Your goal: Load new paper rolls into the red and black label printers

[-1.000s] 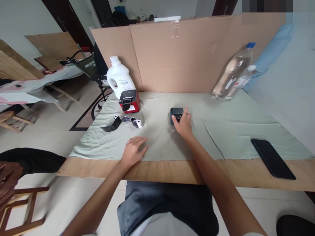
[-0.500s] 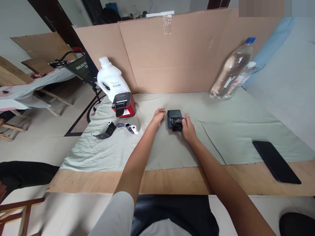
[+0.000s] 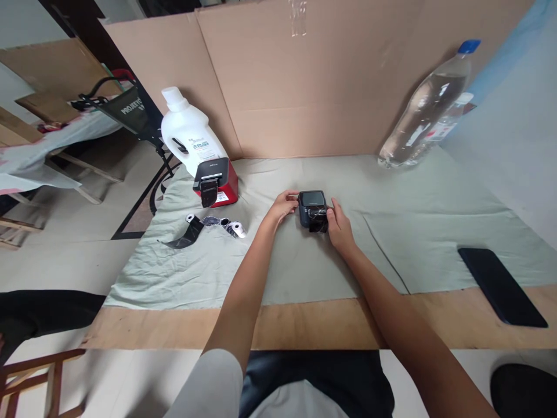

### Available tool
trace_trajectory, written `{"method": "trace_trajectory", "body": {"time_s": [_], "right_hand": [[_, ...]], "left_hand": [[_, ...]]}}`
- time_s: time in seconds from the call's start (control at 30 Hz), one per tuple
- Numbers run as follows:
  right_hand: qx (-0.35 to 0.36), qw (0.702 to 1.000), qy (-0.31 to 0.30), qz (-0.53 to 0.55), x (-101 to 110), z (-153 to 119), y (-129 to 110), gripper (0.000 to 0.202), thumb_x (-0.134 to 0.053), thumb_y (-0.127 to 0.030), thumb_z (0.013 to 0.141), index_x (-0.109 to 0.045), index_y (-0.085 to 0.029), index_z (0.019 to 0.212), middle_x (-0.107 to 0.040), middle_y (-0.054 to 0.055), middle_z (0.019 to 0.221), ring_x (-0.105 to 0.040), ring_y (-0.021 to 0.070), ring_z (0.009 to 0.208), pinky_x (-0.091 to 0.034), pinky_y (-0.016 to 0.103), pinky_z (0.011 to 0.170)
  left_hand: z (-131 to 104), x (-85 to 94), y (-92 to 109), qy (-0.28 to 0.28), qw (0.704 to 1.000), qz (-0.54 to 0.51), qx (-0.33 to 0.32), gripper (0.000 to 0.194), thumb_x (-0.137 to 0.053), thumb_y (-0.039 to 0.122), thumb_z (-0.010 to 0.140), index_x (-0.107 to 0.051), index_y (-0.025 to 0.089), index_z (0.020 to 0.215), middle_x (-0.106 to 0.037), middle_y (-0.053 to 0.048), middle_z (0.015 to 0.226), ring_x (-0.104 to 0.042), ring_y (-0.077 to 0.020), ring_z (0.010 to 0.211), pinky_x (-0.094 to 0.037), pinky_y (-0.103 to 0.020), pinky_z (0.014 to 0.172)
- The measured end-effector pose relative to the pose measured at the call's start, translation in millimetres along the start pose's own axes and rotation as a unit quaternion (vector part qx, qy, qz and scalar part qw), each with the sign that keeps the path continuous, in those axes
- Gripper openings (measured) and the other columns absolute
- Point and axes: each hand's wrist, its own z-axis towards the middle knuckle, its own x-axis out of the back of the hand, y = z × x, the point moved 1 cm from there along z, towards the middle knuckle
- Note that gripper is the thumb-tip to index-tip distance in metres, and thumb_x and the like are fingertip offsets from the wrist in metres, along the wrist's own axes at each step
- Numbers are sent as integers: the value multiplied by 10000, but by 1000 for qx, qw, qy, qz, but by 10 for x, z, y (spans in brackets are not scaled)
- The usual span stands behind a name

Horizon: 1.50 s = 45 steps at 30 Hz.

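A small dark label printer (image 3: 311, 200) rests on the greenish cloth in front of me, a glossy black strip (image 3: 318, 220) hanging over its front right. My left hand (image 3: 284, 205) is at the printer's left side, its fingertips against the casing. On the other side, my right hand (image 3: 340, 227) has its thumb near the strip and its fingers along the right edge. Between them the two hands grip the printer. Farther left is a red and black printer (image 3: 227, 184), with another black strip (image 3: 209, 193) coming out of its front.
Small rolls with black strip (image 3: 191, 234) lie at the left. A white detergent bottle (image 3: 191, 130) stands behind the red printer. Clear bottles (image 3: 429, 110) lean against the cardboard (image 3: 313, 75) at the right. A dark phone (image 3: 502, 285) lies near the front edge.
My left hand has closed the small gap to the printer and now touches its left side. My right hand stays at the right side. The view has tilted down slightly.
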Motion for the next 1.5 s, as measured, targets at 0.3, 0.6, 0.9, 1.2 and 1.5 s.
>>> {"method": "trace_trajectory", "body": {"time_s": [0.3, 0.6, 0.9, 1.2, 1.5], "right_hand": [[3, 1000, 4, 4, -3, 2, -1, 861, -270, -739, 1015, -469, -128, 1589, -628, 199, 1520, -587, 336, 1419, -442, 527, 1206], [2, 1000, 7, -2, -5, 13, 2, 848, -286, -741, 1010, -514, -134, 1556, -655, 203, 1484, -609, 343, 1385, -450, 541, 1193], [2, 1000, 9, -5, -15, 12, 9, 827, -307, -727, 1011, -520, -140, 1553, -673, 200, 1460, -629, 351, 1355, -463, 552, 1177], [15, 1000, 7, -4, -26, 21, 32, 787, -326, -700, 1014, -561, -146, 1522, -684, 194, 1444, -638, 346, 1342, -462, 554, 1180], [42, 999, 16, 3, -29, 26, 29, 817, -260, -745, 1020, -675, -157, 1405, -724, 174, 1391, -667, 338, 1292, -475, 549, 1157]], "left_hand": [[4, -36, -7, 9, 1000, 21, -5, 442, -647, -31, 677, -633, 167, 1072, -613, 14, 829, -565, -89, 668, -411, -193, 581], [12, -33, -19, 13, 1000, 25, -10, 468, -658, -33, 679, -631, 159, 1105, -608, 15, 831, -560, -93, 659, -429, -214, 600], [-11, -44, -12, 18, 999, 35, -17, 437, -655, -38, 710, -619, 157, 1099, -578, 23, 816, -541, -81, 641, -408, -205, 575], [-27, -60, -5, 27, 999, 28, -18, 455, -636, -53, 739, -622, 139, 1151, -564, 33, 791, -540, -95, 632, -447, -234, 606], [-21, -59, -21, 28, 999, 34, -14, 455, -685, -21, 744, -617, 164, 1154, -564, 35, 817, -550, -82, 647, -466, -212, 632]]}}
